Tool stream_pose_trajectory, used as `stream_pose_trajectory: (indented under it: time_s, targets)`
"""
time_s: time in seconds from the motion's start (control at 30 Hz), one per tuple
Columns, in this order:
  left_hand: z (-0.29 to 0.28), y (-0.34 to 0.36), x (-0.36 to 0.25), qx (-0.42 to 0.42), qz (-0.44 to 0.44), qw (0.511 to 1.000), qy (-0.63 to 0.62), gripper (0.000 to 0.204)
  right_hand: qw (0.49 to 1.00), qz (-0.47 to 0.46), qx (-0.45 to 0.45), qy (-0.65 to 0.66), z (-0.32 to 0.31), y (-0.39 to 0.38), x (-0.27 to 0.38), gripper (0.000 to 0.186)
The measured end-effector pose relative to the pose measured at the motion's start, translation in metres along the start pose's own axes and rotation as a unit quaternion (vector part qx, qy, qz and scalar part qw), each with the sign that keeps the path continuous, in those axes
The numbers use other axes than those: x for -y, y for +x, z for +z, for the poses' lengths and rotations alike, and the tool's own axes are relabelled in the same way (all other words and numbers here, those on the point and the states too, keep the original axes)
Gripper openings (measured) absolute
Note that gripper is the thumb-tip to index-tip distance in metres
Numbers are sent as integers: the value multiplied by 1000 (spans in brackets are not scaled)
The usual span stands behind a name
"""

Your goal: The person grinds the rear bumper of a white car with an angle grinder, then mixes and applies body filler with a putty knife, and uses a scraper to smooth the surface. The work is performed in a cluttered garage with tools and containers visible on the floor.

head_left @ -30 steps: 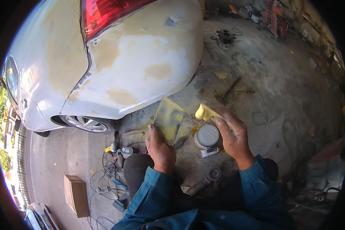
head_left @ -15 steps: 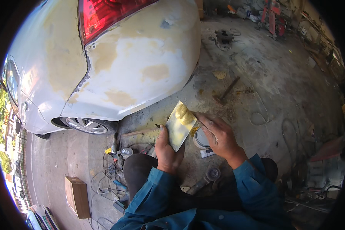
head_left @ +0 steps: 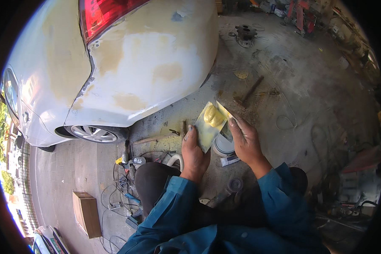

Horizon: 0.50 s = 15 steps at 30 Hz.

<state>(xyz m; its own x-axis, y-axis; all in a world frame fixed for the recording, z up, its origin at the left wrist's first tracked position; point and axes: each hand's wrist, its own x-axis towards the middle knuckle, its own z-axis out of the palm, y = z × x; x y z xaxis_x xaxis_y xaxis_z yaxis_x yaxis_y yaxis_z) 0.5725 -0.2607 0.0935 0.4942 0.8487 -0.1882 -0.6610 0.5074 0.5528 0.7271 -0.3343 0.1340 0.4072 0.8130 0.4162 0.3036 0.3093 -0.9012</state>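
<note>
My left hand (head_left: 194,154) grips a thin flat mixing board (head_left: 202,137) by its lower end, thumb on top. A lump of yellow body filler (head_left: 213,117) sits on the board's upper part, and paler smears cover the rest. In my right hand (head_left: 247,142) is a flat putty spreader (head_left: 224,111) with yellow filler along it, pinched between thumb and fingers. Its edge is right beside the lump; whether it touches I cannot tell. Just beyond my hands stands the white car's rear bumper (head_left: 148,89), marked with tan filler patches.
Under my right hand stand a round can (head_left: 223,146) and a tube (head_left: 229,161). A hammer (head_left: 250,91) lies farther right. Power tools (head_left: 125,152) and tangled cables are by my left knee, with a wooden box (head_left: 86,213) to the left. A metal part (head_left: 245,36) lies far back.
Both hands have shifted slightly in view with the board. The spreader has turned and its blade now stands up at the right of the filler lump, which looks reshaped.
</note>
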Motion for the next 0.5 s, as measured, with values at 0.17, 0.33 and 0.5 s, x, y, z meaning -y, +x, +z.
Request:
stream_pose_trajectory:
  time_s: [0.17,0.33,0.5]
  targets:
    - [-22,50,19,31,-30,999,-21,43,976,218,22,-21,-10,-3,-107,35]
    - [-97,92,92,-87,-44,995,12,35,852,482,-191,73,-29,-47,-229,34]
    - [-156,89,125,-136,-121,982,55,23,786,583,-205,20,-34,-79,-298,39]
